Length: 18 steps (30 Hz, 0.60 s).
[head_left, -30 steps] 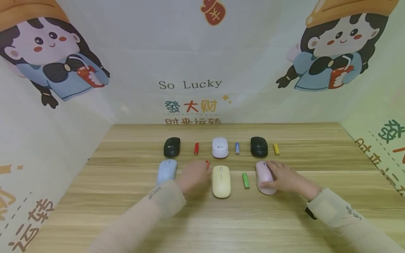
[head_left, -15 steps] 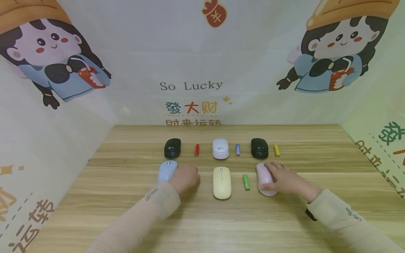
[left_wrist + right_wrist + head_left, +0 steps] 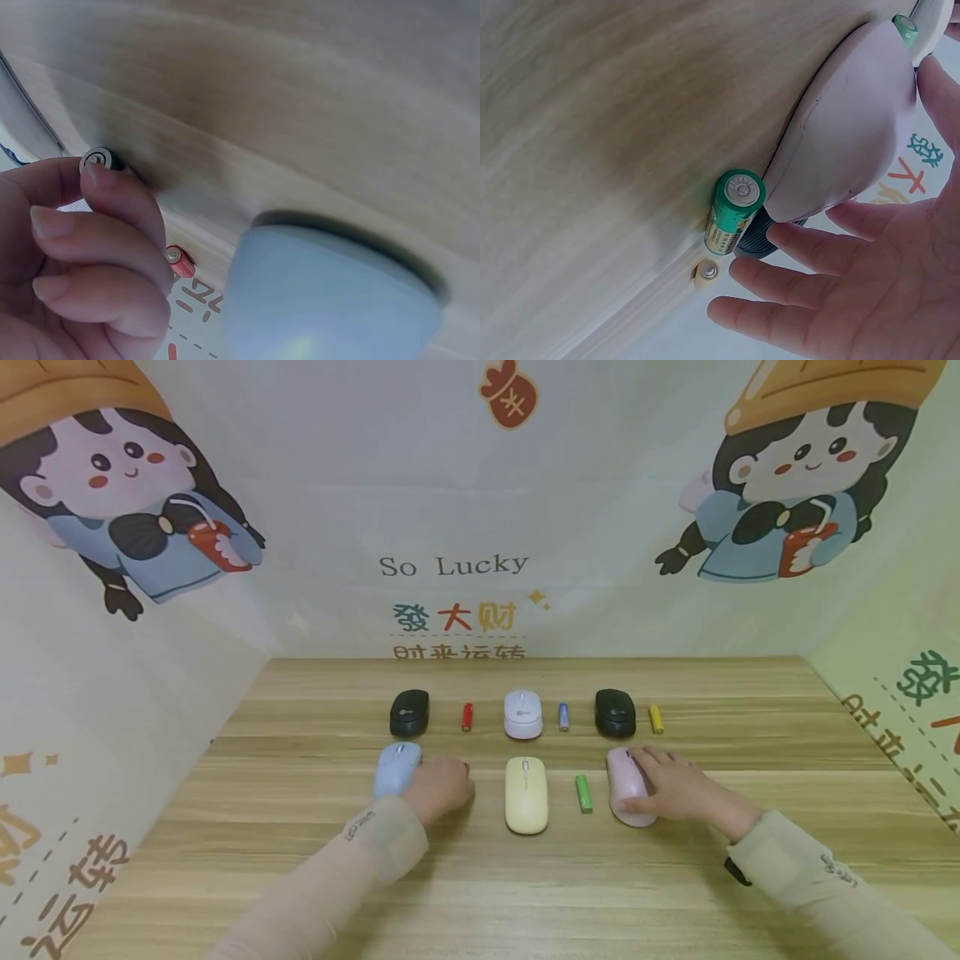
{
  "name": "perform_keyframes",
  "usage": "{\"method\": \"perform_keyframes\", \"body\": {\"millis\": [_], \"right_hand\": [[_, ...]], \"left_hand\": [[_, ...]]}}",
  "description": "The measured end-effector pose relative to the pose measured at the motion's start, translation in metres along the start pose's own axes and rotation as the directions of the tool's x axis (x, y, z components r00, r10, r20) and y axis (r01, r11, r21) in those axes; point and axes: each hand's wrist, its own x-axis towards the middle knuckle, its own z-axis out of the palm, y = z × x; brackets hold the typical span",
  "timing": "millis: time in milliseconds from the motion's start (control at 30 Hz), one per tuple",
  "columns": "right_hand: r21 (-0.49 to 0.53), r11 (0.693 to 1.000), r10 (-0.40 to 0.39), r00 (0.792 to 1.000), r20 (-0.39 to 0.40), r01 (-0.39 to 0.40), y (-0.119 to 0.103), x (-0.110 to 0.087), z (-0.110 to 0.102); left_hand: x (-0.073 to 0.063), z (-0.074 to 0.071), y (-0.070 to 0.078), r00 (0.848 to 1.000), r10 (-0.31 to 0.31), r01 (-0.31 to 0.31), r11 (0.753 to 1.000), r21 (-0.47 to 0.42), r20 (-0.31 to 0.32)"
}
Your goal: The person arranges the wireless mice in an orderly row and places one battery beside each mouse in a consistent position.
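Note:
Between thumb and forefinger, my left hand (image 3: 441, 787) pinches a battery (image 3: 95, 158). Its silver end faces the left wrist camera, and a speck of red shows by the fingertips in the head view. That hand is just right of the light blue mouse (image 3: 397, 768), close over the table. My right hand (image 3: 678, 783) rests on the pink mouse (image 3: 622, 777), thumb on one side and fairly straight fingers on the other. A green battery (image 3: 733, 214) is beside the pink mouse, hidden under the hand in the head view.
A yellow mouse (image 3: 527, 795) and a green battery (image 3: 583, 794) lie between the hands. Behind are black mice (image 3: 409, 713) (image 3: 615, 713), a white mouse (image 3: 522, 714), and red (image 3: 467, 717), blue (image 3: 563, 717) and yellow (image 3: 656, 719) batteries. Printed cloth (image 3: 322, 527) walls the table.
My left hand has moved left with the red battery, from beside the yellow mouse to beside the light blue mouse, then stayed nearly still. The right hand has stayed on the pink mouse.

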Motion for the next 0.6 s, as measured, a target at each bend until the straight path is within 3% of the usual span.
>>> {"method": "perform_keyframes", "body": {"millis": [333,600], "right_hand": [[-0.011,1.000,0.003,1.000,0.005,-0.003,-0.0006,0.0010,0.0000],[-0.009,1.000,0.001,1.000,-0.013,-0.001,-0.0011,0.0005,0.0014]], "left_hand": [[-0.0011,0.0016,-0.0004,1.000,-0.023,0.023,1.000,-0.002,-0.007],[-0.0075,-0.0014,0.0012,1.000,-0.030,0.030,0.998,-0.056,-0.007]]}}
